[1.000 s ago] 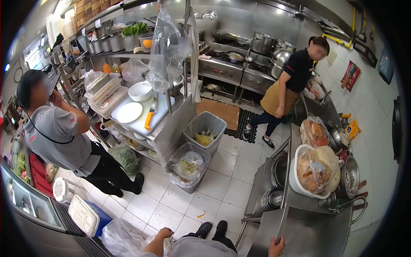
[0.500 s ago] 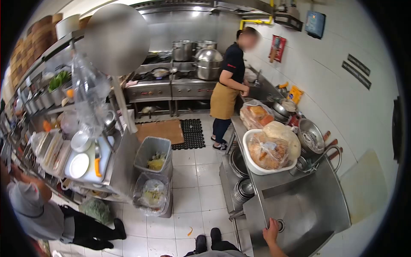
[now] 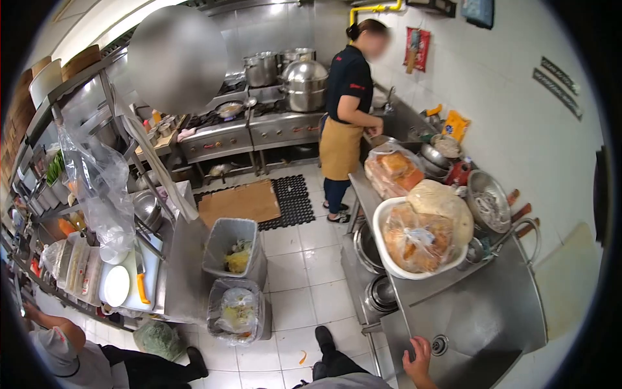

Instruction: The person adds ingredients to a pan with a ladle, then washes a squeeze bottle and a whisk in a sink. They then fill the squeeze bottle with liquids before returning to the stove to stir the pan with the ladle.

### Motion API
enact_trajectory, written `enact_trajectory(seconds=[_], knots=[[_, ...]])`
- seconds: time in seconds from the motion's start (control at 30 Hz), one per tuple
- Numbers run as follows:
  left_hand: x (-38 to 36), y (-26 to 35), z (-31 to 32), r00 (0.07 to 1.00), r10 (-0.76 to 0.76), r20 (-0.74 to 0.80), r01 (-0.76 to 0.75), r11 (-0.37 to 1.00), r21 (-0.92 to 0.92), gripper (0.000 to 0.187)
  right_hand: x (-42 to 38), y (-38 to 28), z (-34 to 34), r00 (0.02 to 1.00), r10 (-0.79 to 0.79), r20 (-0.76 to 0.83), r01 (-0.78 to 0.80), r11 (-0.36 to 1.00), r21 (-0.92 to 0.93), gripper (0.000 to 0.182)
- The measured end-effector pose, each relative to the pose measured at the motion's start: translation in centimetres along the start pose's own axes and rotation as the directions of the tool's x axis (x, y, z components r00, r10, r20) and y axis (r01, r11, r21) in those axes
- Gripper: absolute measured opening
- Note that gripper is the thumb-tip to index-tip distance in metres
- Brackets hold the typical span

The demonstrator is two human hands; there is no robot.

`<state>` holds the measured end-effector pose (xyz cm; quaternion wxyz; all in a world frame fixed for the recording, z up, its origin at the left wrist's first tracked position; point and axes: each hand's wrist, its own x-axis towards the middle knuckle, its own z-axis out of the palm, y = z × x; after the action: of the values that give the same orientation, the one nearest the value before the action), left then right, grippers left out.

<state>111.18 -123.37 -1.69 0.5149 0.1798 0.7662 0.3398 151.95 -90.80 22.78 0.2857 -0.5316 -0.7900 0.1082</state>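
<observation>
My right hand (image 3: 418,360) is low in the head view, at the near left edge of the steel sink (image 3: 473,308). Its fingers are apart and hold nothing, and the sink's drain (image 3: 440,345) lies just to its right. Beyond the sink, a white tub (image 3: 387,249) on the steel counter carries a clear bag of orange-brown food (image 3: 414,243). Against that leans a large pale bag (image 3: 444,211). My left hand is out of view.
Two grey bins (image 3: 264,318) stand left of my feet. An orange-handled knife (image 3: 141,285) and a white plate (image 3: 116,286) lie on a board at left. One person (image 3: 346,104) stands at the far counter, another (image 3: 71,350) at lower left. A dark mat (image 3: 295,201) lies ahead.
My view has moved forward. My right hand, earlier on the sink's front edge, now has its fingers more spread. One of my feet has stepped ahead.
</observation>
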Motion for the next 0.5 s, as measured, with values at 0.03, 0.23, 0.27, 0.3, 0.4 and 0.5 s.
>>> enact_trajectory(seconds=[0.03, 0.23, 0.27, 0.3, 0.4, 0.5], knots=[[0.8, 1.0, -0.1, 0.989, -0.144, -0.026, 0.144, 0.99, 0.006, 0.035, 0.8, -0.4, 1.0, 0.999, -0.015, 0.035, 0.011, 0.994, 0.113, 0.041], [6.7, 6.5, -1.1, 0.95, -0.234, -0.208, 0.252, 0.966, 0.062, 0.03, 8.3, -1.5, 13.8, 0.948, -0.045, 0.314, -0.078, 0.926, 0.37, 0.031], [7.7, 8.3, -1.3, 0.943, -0.235, -0.237, 0.25, 0.967, 0.038, 0.029, 10.0, -2.0, 16.5, 0.909, -0.058, 0.412, -0.137, 0.893, 0.428, 0.031], [7.8, 10.9, -1.2, 0.929, -0.245, -0.276, 0.245, 0.969, -0.035, 0.027, 12.1, -2.8, 19.1, 0.88, -0.136, 0.456, -0.085, 0.898, 0.432, 0.029], [8.7, 15.7, -0.9, 0.947, -0.195, -0.256, 0.165, 0.977, -0.134, 0.025, 19.7, -7.2, 24.2, 0.84, -0.217, 0.498, -0.093, 0.846, 0.525, 0.026], [9.9, 18.3, -0.7, 0.934, -0.24, -0.265, 0.215, 0.969, -0.12, 0.025, 27.1, -10.7, 28.9, 0.84, -0.235, 0.49, -0.12, 0.799, 0.589, 0.025]])
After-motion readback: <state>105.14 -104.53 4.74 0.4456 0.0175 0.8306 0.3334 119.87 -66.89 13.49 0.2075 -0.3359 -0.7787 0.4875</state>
